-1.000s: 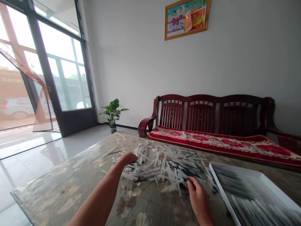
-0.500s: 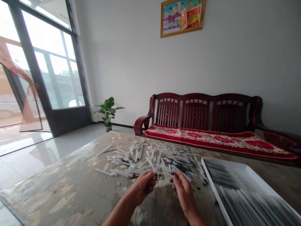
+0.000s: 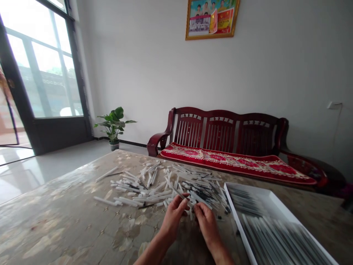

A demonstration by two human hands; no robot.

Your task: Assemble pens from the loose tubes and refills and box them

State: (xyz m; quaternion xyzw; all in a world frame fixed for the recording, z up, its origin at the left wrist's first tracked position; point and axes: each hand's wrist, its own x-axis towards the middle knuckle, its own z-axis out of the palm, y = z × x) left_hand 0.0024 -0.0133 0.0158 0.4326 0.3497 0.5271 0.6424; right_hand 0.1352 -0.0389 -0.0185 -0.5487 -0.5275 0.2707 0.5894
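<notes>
My left hand [image 3: 174, 215] is closed over the table, pinching a thin, whitish pen [image 3: 179, 193] that slants from upper left down to the right. At the pen's lower end, the thumb and fingertips of my right hand [image 3: 206, 221] are closed too, with a small dark end between them. The exact grip is partly hidden by the fingers. Just beyond both hands spreads a loose heap of white pen parts [image 3: 129, 186], with dark, thin pieces [image 3: 200, 191] mixed in on the right. A white box [image 3: 286, 206] of many grey-dark pens [image 3: 278, 235] stands right of my right hand.
The table [image 3: 68, 221] has a patterned, glossy cover. Behind it stands a dark red wooden bench [image 3: 217, 129] with a red floral cushion [image 3: 220, 158]. A potted plant [image 3: 114, 125] and a glass door [image 3: 44, 81] are at the left. A framed picture [image 3: 211, 20] hangs above.
My view has swung a little to the right. My hands have come closer together, and a whitish pen now shows slanting up from between them.
</notes>
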